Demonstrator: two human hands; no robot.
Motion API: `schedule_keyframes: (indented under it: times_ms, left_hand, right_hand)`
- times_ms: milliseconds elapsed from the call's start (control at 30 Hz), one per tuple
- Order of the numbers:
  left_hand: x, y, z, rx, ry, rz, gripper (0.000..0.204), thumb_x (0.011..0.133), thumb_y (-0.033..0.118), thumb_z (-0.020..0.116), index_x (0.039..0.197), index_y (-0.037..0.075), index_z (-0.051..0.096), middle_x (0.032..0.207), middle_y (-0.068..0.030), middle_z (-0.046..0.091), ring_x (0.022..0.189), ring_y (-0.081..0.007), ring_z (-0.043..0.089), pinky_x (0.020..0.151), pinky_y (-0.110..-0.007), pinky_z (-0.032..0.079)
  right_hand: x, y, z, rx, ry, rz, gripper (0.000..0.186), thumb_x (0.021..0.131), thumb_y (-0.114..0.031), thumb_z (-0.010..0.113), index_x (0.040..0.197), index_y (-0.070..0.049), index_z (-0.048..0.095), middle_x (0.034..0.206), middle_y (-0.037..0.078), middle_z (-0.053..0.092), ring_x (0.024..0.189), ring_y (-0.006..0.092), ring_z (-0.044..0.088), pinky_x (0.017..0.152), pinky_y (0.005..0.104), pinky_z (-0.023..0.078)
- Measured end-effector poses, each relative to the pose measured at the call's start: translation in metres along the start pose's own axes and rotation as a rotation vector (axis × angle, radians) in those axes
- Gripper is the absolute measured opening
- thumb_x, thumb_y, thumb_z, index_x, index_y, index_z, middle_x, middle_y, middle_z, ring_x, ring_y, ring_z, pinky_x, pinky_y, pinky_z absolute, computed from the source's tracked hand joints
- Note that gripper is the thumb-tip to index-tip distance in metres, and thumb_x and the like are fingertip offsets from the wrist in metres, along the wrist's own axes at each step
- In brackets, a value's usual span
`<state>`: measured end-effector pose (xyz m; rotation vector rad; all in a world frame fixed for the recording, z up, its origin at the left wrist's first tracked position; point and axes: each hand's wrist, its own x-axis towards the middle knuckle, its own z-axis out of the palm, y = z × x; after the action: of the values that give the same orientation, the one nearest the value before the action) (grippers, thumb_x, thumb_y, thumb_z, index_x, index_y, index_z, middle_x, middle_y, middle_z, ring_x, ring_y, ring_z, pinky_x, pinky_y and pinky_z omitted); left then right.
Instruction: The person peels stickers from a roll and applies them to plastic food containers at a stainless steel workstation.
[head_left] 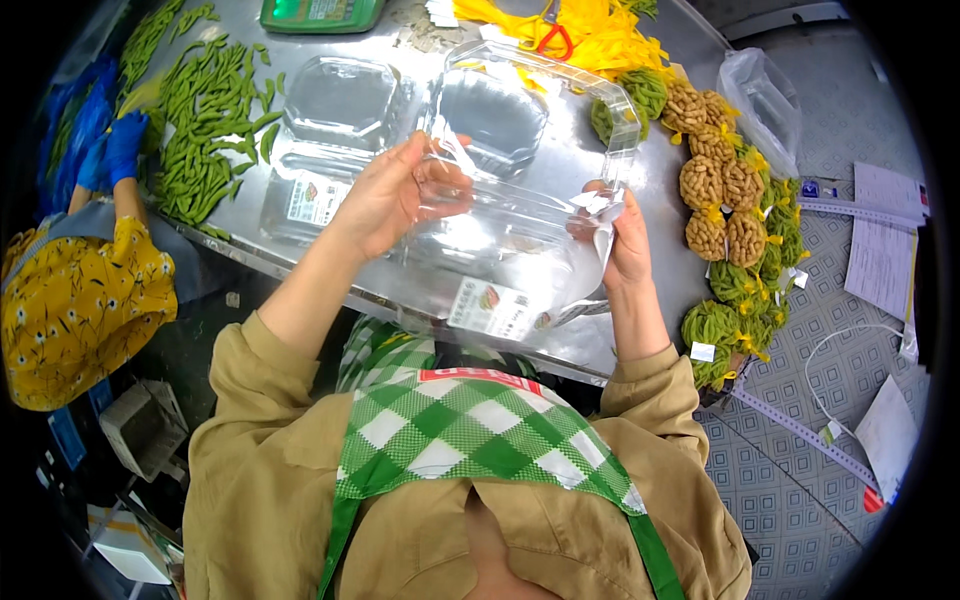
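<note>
A clear plastic clamshell box (520,245), its lid raised, is held between my hands above the metal table. My left hand (395,190) is closed at its left side, fingers seen through the plastic, with a small white slip near the fingertips. On the box's right edge my right hand (626,240) is closed, beside a white sticker (597,201). A printed label (488,307) shows on the near part of the box. Another clear clamshell box (340,105) lies open on the table to the left, with its own white label (317,199).
Green pods (205,125) are spread at the left, near a co-worker's blue-gloved hands (110,155). A green scale (322,12) stands at the far edge. Yellow mesh bags (590,35) and red-handled scissors (555,42) lie beyond. Bundled nuts (707,183) and green bundles (708,327) line the right side.
</note>
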<state>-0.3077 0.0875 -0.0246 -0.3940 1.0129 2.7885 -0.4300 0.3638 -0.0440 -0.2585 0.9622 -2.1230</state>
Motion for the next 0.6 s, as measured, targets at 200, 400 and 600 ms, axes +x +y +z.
schedule_keyframes:
  times_ms: [200, 400, 600]
  left_hand:
    - [-0.028, 0.018, -0.009, 0.23, 0.229, 0.219, 0.02, 0.097, 0.025, 0.046, 0.1, 0.007, 0.054, 0.065, 0.0001, 0.048, 0.065, -0.0135, 0.053, 0.064, -0.027, 0.043]
    - [-0.05, 0.05, -0.039, 0.367, 0.302, 0.169, 0.022, 0.097, 0.029, 0.044, 0.091, 0.01, 0.052, 0.063, 0.0015, 0.044, 0.062, -0.0137, 0.053, 0.061, -0.026, 0.043]
    - [-0.062, 0.057, -0.051, 0.377, 0.777, 0.296, 0.018, 0.096, 0.023, 0.046, 0.09, 0.008, 0.053, 0.063, 0.0015, 0.042, 0.06, -0.0124, 0.05, 0.06, -0.025, 0.042]
  right_hand:
    - [0.002, -0.003, 0.046, -0.274, 0.037, 0.091, 0.018, 0.089, -0.018, 0.061, 0.095, -0.001, 0.061, 0.112, 0.011, 0.059, 0.088, 0.012, 0.058, 0.074, 0.0243, 0.047]
    - [0.007, 0.008, 0.065, -0.706, 0.113, 0.078, 0.012, 0.088, -0.01, 0.06, 0.09, 0.001, 0.064, 0.09, 0.002, 0.064, 0.079, 0.0062, 0.056, 0.07, 0.0211, 0.045]
    - [0.006, -0.005, 0.069, -0.815, 0.183, 0.105, 0.011, 0.088, -0.009, 0.061, 0.086, 0.001, 0.064, 0.077, -0.002, 0.061, 0.068, 0.0023, 0.051, 0.061, 0.0191, 0.041]
